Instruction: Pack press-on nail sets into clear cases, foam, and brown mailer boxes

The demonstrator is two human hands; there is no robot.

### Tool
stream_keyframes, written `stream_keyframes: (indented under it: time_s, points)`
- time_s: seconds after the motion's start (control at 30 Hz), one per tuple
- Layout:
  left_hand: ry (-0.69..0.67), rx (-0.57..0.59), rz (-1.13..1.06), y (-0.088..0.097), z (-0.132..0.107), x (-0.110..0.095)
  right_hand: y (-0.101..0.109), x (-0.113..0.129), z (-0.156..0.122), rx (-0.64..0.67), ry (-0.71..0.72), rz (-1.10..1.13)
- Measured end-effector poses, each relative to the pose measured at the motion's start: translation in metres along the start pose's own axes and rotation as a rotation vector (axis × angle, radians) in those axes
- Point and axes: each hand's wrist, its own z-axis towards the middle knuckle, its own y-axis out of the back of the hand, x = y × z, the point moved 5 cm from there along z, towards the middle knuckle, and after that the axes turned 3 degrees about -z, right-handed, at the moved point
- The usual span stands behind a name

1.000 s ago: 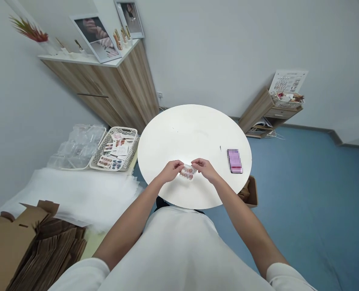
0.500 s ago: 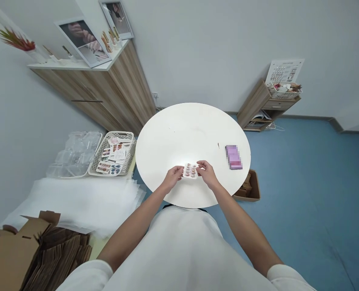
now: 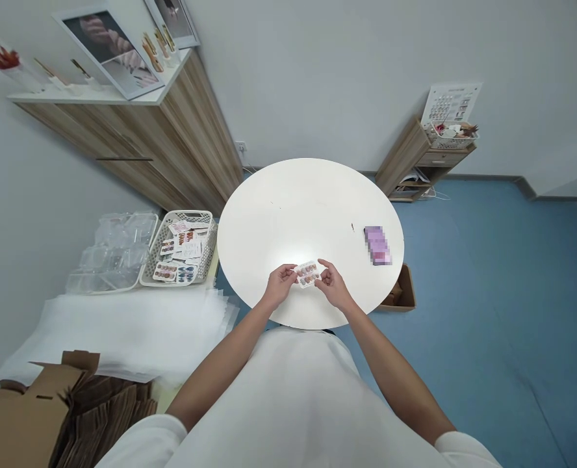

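A small clear card of press-on nails point(image 3: 307, 273) is held between both hands just above the near part of the round white table point(image 3: 308, 214). My left hand point(image 3: 279, 286) pinches its left end with fingers closed. Gripping the card's right end is my right hand point(image 3: 333, 286), also closed. The nails on the card look pink and brown.
A pink blurred packet point(image 3: 377, 245) lies on the table's right side. Left of the table, a white basket point(image 3: 181, 257) holds several nail cards, beside clear plastic trays point(image 3: 115, 250). White sheets point(image 3: 123, 325) and flat cardboard boxes point(image 3: 59, 409) lie nearer. A cardboard box point(image 3: 402, 292) sits on the blue floor.
Both hands have drawn slightly nearer to me with the card, which has tilted a little. The view has shifted downward.
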Motion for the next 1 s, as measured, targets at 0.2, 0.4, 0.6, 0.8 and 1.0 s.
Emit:
stream_keyframes:
  time_s: [0.2,0.4,0.6,0.8,1.0]
  points:
    - [-0.001,0.000,0.038,0.003,0.003,0.002,0.003,0.002,0.000,0.135,0.113,-0.212]
    - [-0.028,-0.103,0.038,0.013,-0.001,0.010,-0.005,-0.006,0.012,0.192,0.077,-0.256]
    - [0.022,-0.199,0.106,0.033,-0.017,0.024,-0.033,-0.019,0.030,0.245,0.041,-0.222]
    - [-0.064,-0.238,0.325,0.067,-0.018,0.030,-0.075,-0.021,0.051,0.305,0.035,-0.324]
    - [-0.039,-0.309,0.456,0.118,-0.006,0.032,-0.124,-0.018,0.076,0.306,0.072,-0.419]
